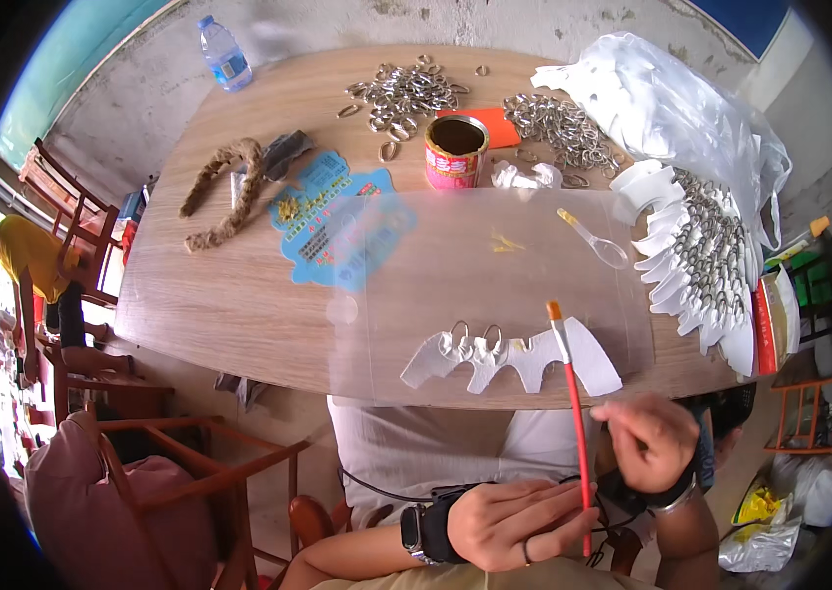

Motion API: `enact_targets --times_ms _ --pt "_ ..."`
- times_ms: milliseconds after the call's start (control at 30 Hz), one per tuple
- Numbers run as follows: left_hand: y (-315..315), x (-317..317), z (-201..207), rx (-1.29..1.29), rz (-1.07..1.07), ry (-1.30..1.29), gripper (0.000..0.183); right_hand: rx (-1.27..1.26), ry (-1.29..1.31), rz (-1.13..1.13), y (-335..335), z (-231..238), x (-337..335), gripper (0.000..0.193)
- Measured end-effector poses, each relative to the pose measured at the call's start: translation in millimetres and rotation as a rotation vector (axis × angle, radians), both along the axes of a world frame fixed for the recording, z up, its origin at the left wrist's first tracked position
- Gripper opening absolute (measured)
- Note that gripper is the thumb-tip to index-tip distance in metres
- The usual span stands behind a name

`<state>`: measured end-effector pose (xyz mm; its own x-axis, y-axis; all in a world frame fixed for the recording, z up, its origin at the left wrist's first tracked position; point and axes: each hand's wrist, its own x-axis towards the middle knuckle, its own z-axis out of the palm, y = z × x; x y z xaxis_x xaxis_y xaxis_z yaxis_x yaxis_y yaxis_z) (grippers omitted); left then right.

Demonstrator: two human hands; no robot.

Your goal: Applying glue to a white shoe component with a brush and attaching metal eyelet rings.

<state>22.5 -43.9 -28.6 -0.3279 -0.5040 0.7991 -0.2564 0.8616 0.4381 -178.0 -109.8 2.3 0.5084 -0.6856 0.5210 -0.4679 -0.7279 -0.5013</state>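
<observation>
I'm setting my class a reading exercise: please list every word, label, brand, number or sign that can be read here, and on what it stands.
Pink-and-red round metal tin: large printed characters, left uncopied.
Blue cloud-shaped flat sheet: rows of print, too small to read.
Clear plastic bottle: blue label, too blurred.
Red-and-white carton: any print too small.
Slim red-handled paintbrush: no readable lettering.

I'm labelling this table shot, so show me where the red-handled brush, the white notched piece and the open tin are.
Red-handled brush (576, 433): head view, middle of its red handle.
White notched piece (532, 364): head view, lobe near its middle.
Open tin (452, 169): head view, front of its wall.
</observation>
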Motion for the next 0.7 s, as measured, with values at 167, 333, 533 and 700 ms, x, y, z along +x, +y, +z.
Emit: enact_targets --times_ms 167,333,533,700 --pt "4 14 -3 0.015 0.061 0.052 0.027 0.038 0.105 -0.125 -55 27 12 0.023" --pt "10 26 -9 0.165 -0.067 0.300 0.042 0.116 0.258 0.054 -153 50 36 0.019" --pt "12 22 -33 0.148 -0.146 0.647 0.069 0.088 0.517 0.085 -234 15 69 0.026" --pt "10 26 6 0.410 0.133 0.500 0.025 0.053 0.545 0.076 -251 -11 74 0.020"
